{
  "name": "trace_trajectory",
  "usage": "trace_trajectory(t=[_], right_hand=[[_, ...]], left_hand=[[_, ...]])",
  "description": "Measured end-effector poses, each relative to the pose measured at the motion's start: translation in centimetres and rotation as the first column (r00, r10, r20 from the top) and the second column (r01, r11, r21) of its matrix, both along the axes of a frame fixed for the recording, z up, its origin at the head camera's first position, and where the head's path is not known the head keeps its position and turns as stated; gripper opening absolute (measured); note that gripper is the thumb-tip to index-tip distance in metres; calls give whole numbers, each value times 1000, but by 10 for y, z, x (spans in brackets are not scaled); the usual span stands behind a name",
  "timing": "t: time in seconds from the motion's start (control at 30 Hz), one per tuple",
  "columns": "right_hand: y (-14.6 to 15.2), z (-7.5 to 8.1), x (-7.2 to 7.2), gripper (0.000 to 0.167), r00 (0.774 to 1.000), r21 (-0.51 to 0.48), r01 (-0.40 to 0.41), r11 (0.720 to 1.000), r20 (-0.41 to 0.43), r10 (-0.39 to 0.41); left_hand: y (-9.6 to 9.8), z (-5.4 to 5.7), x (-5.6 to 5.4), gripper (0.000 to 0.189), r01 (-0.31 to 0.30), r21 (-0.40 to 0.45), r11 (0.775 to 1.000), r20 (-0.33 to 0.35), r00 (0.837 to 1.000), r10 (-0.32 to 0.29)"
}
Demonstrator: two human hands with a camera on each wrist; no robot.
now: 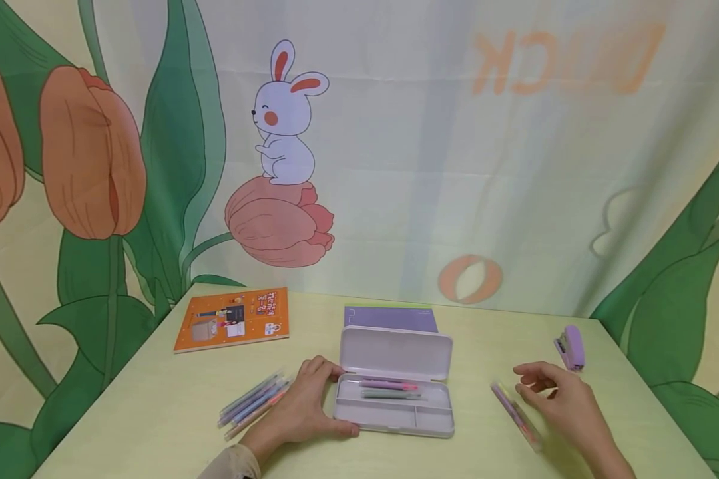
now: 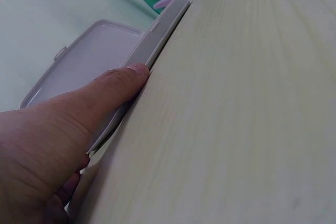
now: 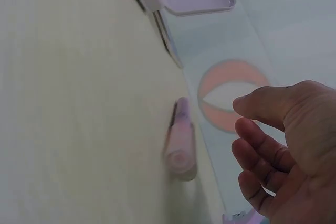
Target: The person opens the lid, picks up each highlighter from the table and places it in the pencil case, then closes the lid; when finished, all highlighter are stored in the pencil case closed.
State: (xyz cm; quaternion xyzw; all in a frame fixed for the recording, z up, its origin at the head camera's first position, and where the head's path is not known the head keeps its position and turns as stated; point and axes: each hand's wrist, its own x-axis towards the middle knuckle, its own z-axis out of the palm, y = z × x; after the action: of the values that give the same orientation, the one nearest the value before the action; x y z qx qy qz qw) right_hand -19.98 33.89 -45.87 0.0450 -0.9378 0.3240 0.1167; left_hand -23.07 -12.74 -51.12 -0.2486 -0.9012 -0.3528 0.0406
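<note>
An open pencil case [image 1: 395,426] in pale grey stands mid-table with its lid [image 1: 395,352] raised. In its rear compartment lie a purple-pink pen [image 1: 389,384] and a grey-green pen [image 1: 391,394]. My left hand [image 1: 302,406] holds the case's left end, thumb along the front wall and fingers at the back corner. In the left wrist view the thumb [image 2: 121,83] presses that front wall. To the right, my right hand [image 1: 563,402] hovers with loosely bent fingers beside colored pens [image 1: 515,414]. The right wrist view shows a gap between this hand and a pink pen [image 3: 181,142].
Several colored pens [image 1: 251,402] lie left of the left hand. An orange book [image 1: 234,319] is at the back left, and a purple notebook [image 1: 389,318] lies behind the case. A purple stapler [image 1: 570,347] stands at the back right. A printed curtain [image 1: 395,166] hangs behind the table.
</note>
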Motion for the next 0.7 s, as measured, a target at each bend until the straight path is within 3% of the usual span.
trace_trajectory(t=[0.27,0.7], right_hand=[[5,-11,-2,27,983,34,8,999,183,-14],[8,-17,-2,21,977,45,20,999,211,-29]], left_hand=[[-1,1,-1,100,2,1,1000,10,1000,-2],[-1,2,-1,100,1,1,1000,11,1000,-1]])
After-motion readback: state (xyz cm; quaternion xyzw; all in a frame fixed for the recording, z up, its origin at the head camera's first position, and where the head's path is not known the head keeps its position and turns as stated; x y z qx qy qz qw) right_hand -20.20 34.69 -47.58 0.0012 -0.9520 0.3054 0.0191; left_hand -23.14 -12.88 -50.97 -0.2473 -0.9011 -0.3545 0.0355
